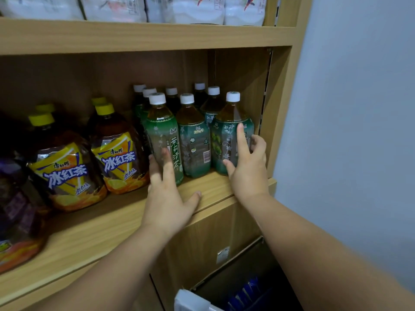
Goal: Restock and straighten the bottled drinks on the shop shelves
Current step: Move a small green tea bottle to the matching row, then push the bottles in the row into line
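Green-labelled tea bottles with white caps stand in three rows at the right end of the wooden shelf (112, 225). My left hand (166, 198) lies flat against the front left bottle (160, 131), fingers straight on its label and thumb resting on the shelf edge. The middle front bottle (194, 140) stands untouched between my hands. My right hand (247, 167) holds the front right bottle (224, 135): thumb low on its left side, index finger straight up the label, other fingers curled round its right side. More bottles behind are partly hidden.
Large yellow-capped iced tea bottles (116, 158) stand left of the green ones, with darker purple-labelled bottles (15, 209) at the far left. White bags (116, 7) fill the shelf above. The shelf's side panel (278, 108) and a pale wall (348, 131) lie to the right. Blue packets (247, 290) sit in a box below.
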The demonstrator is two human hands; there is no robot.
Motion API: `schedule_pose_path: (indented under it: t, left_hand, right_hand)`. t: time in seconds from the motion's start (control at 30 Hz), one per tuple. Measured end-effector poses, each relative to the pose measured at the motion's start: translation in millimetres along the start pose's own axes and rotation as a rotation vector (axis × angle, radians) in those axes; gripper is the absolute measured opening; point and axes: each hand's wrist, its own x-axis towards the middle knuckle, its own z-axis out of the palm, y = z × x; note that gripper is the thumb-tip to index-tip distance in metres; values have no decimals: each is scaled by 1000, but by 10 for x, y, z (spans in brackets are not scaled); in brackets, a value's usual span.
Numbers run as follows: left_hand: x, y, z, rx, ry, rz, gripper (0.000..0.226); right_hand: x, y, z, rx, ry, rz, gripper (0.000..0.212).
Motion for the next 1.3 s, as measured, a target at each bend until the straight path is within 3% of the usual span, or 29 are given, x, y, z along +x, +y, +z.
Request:
schedule_pose_path:
  t: [0.23,0.33,0.47,0.67,0.93,1.3]
  left_hand:
    - [-14,11,-10,-2,7,-37,120]
    - [-126,42,-113,-32,14,-52,106]
    - [-368,193,-513,-3,-105,-126,93]
    - [-627,616,-1711,165,-242,-212,70]
    - [-950,1274,-3578,345,-394,-389,74]
    - [-1589,1213,-5287,356,-220,-644,76]
  right_hand:
    - [-123,-103,-163,41,-122,56,101]
    - [-209,-201,-358,-81,-283,68,97]
    - [-246,-502,-744,-188,-522,101,89]
    - [-266,-1253,-1557,-178,-755,69,77]
    - [-292,-2465,-2630,-101,-940,-39,73]
    - [-561,-3871,-2884,2,-1105,-205,67]
